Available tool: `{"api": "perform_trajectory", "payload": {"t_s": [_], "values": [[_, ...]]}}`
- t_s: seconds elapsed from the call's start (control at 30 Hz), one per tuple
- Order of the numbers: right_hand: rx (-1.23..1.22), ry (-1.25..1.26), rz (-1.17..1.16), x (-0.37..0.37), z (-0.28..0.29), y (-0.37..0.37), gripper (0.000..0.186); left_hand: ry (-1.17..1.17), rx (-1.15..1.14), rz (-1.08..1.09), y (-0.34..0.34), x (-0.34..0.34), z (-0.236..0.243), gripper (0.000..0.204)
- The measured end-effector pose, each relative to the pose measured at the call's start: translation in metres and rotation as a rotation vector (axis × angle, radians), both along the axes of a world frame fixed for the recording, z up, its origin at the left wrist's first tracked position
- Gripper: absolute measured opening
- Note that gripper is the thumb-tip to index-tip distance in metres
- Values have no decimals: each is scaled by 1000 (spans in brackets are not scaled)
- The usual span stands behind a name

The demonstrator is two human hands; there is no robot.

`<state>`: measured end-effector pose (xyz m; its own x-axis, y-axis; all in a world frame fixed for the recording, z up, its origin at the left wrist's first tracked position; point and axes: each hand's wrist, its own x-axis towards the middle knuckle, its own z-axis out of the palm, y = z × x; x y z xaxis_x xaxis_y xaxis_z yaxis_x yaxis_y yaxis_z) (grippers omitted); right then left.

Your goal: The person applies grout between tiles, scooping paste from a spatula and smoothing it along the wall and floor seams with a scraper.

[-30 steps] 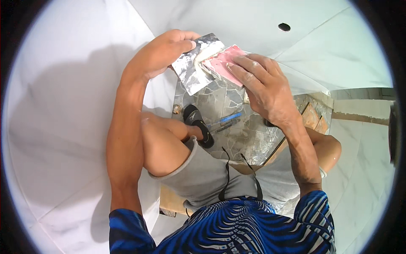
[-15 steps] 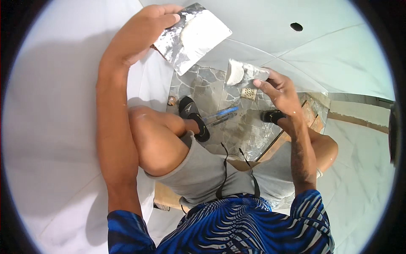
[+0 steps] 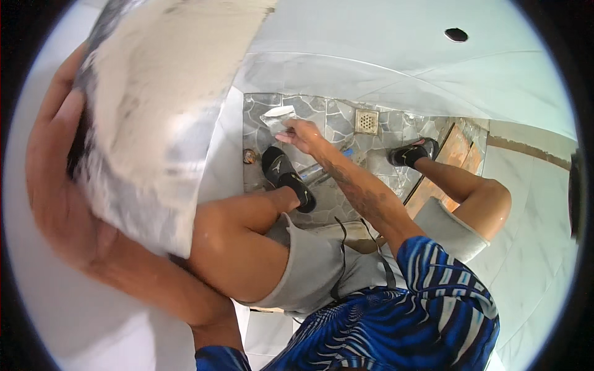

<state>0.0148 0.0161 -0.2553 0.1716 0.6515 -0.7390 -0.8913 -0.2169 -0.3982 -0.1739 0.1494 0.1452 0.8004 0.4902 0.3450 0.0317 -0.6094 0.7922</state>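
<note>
My left hand [image 3: 59, 173] grips the edge of a flat, dark rectangular plate [image 3: 145, 213] held up close at the upper left. Thick off-white paste [image 3: 167, 93] is spread over most of its face. Lower and farther off, my right hand [image 3: 302, 133] pinches a small thin scraper [image 3: 275, 117] between thumb and fingers. White paste lies along the scraper's far edge. It is held over the stone-patterned floor, apart from the plate and beside the left-hand wall's foot.
A square floor drain [image 3: 366, 122] sits near the far wall [image 3: 371, 68], which has a round dark hole [image 3: 456, 34]. On the floor lie a blue-and-grey long tool [image 3: 318, 170], a small round object [image 3: 249, 156] and wooden boards [image 3: 442, 167]. My shod feet stand on either side.
The pasted plate has come much closer and down to the left with my left hand. My right hand has swung left with the scraper, toward the left wall's foot.
</note>
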Motion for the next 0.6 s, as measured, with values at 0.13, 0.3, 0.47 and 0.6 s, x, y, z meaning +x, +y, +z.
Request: {"api": "perform_trajectory", "payload": {"t_s": [0.13,0.3,0.47,0.6], "values": [[-47,145,-105,-2,-40,45,30,31,-249,299,-22,10,11,41],[-4,184,-132,8,-75,78,32,21,-484,505,-38,41,31,49],[-64,199,-149,-16,-78,104,31,49,-546,595,-40,31,32,51],[72,-62,-98,16,-98,102,28,29,-620,520,-44,33,33,50]]}}
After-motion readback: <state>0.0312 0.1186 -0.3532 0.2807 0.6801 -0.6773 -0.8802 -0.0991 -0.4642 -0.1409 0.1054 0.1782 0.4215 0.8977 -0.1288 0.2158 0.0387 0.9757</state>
